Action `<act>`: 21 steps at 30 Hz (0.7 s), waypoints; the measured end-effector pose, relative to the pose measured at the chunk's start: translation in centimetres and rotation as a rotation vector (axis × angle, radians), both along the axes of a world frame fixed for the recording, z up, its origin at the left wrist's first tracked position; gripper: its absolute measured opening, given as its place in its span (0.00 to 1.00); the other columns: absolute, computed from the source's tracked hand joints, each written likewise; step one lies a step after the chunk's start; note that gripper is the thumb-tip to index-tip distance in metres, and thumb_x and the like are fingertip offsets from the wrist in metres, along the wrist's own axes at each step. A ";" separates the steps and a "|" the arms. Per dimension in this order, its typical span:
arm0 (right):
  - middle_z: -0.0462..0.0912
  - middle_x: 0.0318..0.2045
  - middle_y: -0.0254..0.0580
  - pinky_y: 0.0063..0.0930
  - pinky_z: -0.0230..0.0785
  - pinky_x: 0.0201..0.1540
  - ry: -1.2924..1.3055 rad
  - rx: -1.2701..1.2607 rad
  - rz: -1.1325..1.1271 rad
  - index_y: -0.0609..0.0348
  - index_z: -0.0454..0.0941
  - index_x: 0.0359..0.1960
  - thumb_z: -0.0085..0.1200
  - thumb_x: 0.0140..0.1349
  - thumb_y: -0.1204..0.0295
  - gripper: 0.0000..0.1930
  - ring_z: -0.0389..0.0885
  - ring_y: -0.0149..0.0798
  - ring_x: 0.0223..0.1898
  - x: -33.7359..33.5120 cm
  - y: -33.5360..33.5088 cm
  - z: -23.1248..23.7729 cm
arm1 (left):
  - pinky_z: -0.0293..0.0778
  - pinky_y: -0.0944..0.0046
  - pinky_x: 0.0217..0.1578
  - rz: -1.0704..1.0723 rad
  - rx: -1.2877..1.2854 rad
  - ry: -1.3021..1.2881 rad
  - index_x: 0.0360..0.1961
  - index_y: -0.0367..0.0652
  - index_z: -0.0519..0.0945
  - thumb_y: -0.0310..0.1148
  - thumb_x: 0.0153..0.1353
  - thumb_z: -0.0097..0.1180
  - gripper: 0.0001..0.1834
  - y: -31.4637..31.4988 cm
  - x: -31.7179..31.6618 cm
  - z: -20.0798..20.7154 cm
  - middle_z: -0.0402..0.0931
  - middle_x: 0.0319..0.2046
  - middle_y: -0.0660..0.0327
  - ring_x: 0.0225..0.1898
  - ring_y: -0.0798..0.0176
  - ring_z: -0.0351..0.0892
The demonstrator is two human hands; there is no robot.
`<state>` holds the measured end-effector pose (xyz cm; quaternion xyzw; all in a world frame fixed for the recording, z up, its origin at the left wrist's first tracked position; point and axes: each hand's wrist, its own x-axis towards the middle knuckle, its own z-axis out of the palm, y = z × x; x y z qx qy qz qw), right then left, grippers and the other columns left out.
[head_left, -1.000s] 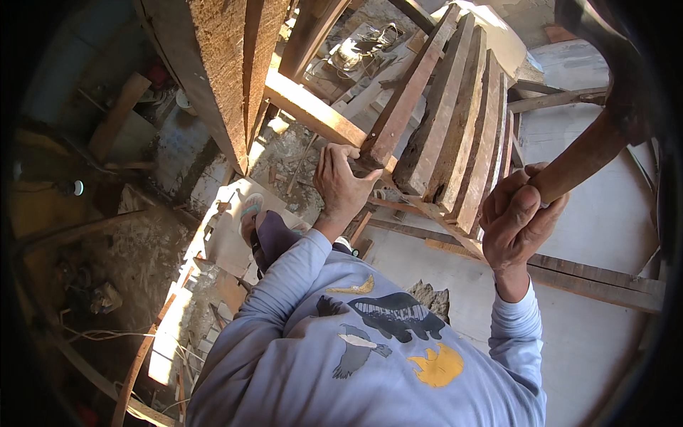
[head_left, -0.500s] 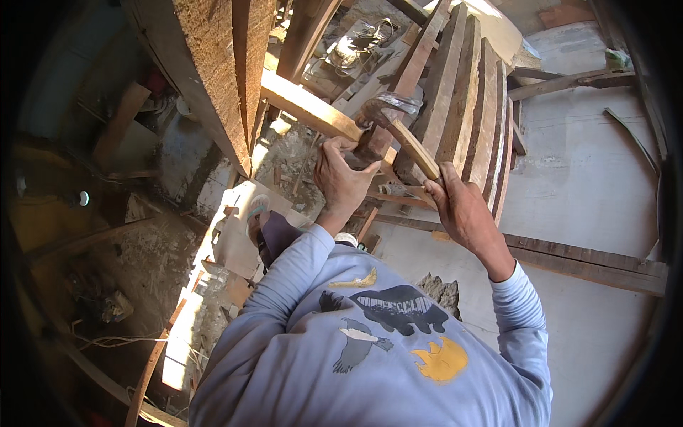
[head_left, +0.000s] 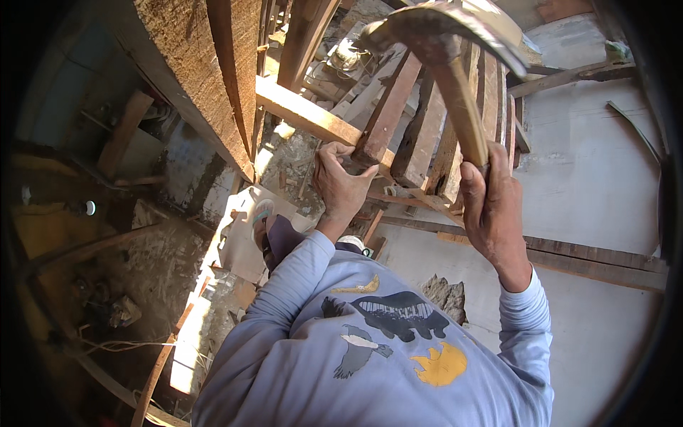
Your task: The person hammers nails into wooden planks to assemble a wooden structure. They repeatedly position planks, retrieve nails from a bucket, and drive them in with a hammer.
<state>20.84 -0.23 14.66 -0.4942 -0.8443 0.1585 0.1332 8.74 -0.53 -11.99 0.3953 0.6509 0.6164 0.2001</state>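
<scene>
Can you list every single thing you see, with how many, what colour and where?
Metal claw hammer with a wooden handle: one, dark head, brown handle, upper centre
Squared reddish wooden beam: one, red-brown, left of the hammer's handle
Long wooden slats: several, partly hidden, brown, right of the beam
Squared wooden rail: one, light brown, crossing under the beam
Rough-sawn wooden boards: at least two, golden brown, upper left
Jagged rough patch: one, grey, right of the shirt
Clutter: too dim to count, far left
Long-sleeved shirt with animal prints: one, blue-grey, lower centre
Left hand: one, bare, at the beam's near end
Right hand: one, bare, gripping the hammer
</scene>
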 end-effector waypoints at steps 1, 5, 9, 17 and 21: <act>0.80 0.23 0.59 0.47 0.72 0.24 0.092 0.062 -0.021 0.64 0.64 0.58 0.51 0.78 0.69 0.15 0.84 0.61 0.23 0.7 -0.9 -0.6 | 0.74 0.52 0.46 -0.005 -0.039 0.032 0.49 0.44 0.69 0.32 0.36 0.85 0.41 -0.3 0.2 0.7 0.74 0.45 0.58 0.46 0.52 0.77; 0.77 0.19 0.60 0.54 0.72 0.27 -0.287 -0.189 -0.027 0.64 0.65 0.57 0.51 0.77 0.65 0.17 0.82 0.65 0.24 3.5 -0.5 -4.3 | 0.72 0.52 0.46 -0.051 -0.062 0.033 0.49 0.44 0.69 0.32 0.37 0.85 0.40 -0.5 0.7 1.4 0.74 0.44 0.58 0.45 0.52 0.76; 0.76 0.20 0.63 0.52 0.70 0.29 -0.056 -0.196 -0.057 0.66 0.70 0.56 0.51 0.78 0.65 0.16 0.80 0.67 0.24 2.9 -0.6 -2.7 | 0.70 0.50 0.46 -0.027 -0.075 0.088 0.49 0.44 0.69 0.33 0.40 0.84 0.39 -1.1 0.6 1.8 0.73 0.44 0.57 0.44 0.52 0.74; 0.75 0.26 0.34 0.22 0.65 0.22 0.727 0.253 -0.385 0.61 0.66 0.56 0.52 0.78 0.56 0.20 0.71 0.25 0.21 7.8 -6.0 -6.7 | 0.71 0.53 0.44 -0.227 -0.111 0.340 0.52 0.38 0.72 0.45 0.51 0.80 0.36 -0.5 -1.4 4.6 0.72 0.43 0.54 0.42 0.52 0.73; 0.70 0.22 0.28 0.20 0.59 0.19 0.917 0.182 -0.658 0.60 0.71 0.51 0.54 0.77 0.59 0.16 0.64 0.21 0.17 11.7 -8.1 -8.6 | 0.71 0.60 0.42 -0.355 -0.015 0.277 0.55 0.35 0.75 0.47 0.59 0.75 0.33 -0.8 -3.8 7.2 0.71 0.42 0.58 0.41 0.62 0.72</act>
